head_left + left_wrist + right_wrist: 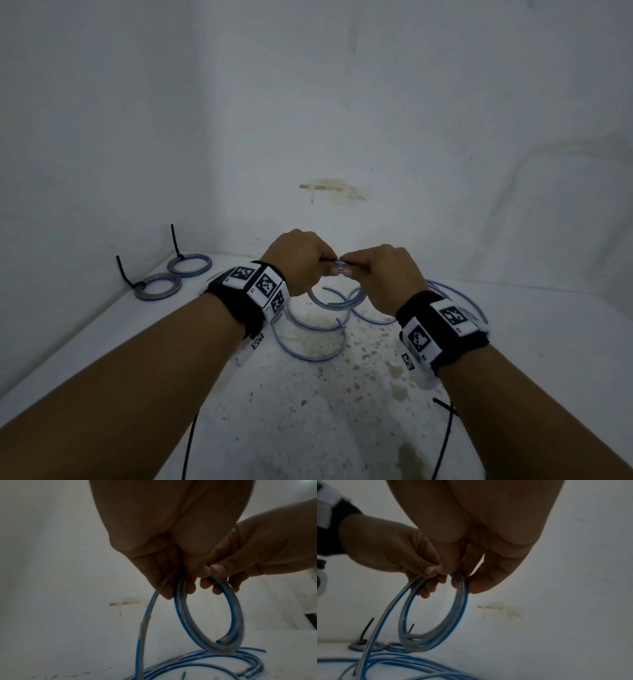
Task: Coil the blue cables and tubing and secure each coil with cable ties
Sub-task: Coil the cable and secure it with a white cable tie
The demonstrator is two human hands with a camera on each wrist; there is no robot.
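Both hands are raised over the white table [342,428], holding one small coil of clear, blue-striped tubing [330,306] by its top. My left hand [320,263] pinches the left side of the coil's top, and my right hand [352,270] pinches the right side. In the left wrist view the coil [237,615] hangs as a ring below my left hand [185,580], and a loose tail [144,628] runs down to the table. The right wrist view shows my right hand [460,577] curled over the coil [462,608].
Two tied coils [158,287] [189,264], each with a black cable tie standing up, lie at the table's far left by the wall. More loose tubing [308,358] curls on the table under my hands. A black strip [445,407] lies near the right.
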